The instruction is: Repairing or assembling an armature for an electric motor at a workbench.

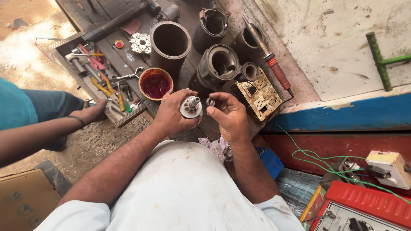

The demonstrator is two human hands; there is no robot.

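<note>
Two hands are raised side by side above a dark workbench (128,64). A round metal part (191,107) with a short shaft is gripped in the left hand (173,112), the fingers wrapped around its rim. A small metal ring (210,102) is pinched between thumb and fingertips of the right hand (229,115), just beside the round part. Just beyond the round part a red bowl (155,83) of dark liquid is seen, with a cluster of grey metal cylinders (170,42) farther back. A worn socket board (259,95) lies near the ring. To the far side of the bowl, another person's hand (90,113) is rested on a tray of tools (96,72).
</note>
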